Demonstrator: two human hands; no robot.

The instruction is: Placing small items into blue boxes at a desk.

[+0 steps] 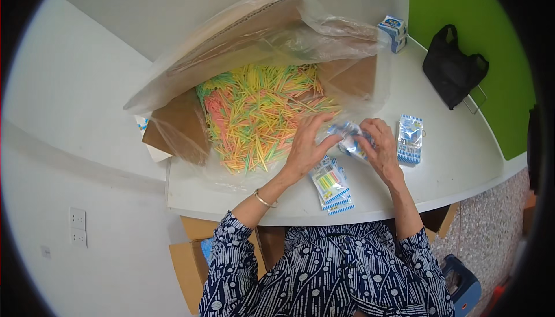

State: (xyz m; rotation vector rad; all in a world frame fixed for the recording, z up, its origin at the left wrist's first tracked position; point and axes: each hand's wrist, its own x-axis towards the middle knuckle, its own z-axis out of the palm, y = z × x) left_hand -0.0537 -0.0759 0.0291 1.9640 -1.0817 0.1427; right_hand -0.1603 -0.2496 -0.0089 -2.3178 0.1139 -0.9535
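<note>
In front of me, a small blue-and-white plastic packet (pixel 348 133) is between my hands above the table. My right hand (pixel 380 148) grips its right side, thumb on the near face. My left hand (pixel 306 148) is curled at its left end, thumb and fingertips against the film; the packet is partly covered and slightly blurred. Just below lies a stack of similar packets (pixel 330 185), its top one showing coloured sticks through a window. Left of my hands, a large carton lined with clear plastic holds a heap of thin yellow, green and pink sticks (pixel 254 117).
Another packet stack (pixel 410 137) lies right of my right hand. Small blue-and-white boxes (pixel 394 32) stand at the back right. A black bag (pixel 454 68) hangs by the green panel. Open cartons (pixel 188 268) sit under the white table (pixel 457 169), and a blue stool (pixel 462 285) stands lower right.
</note>
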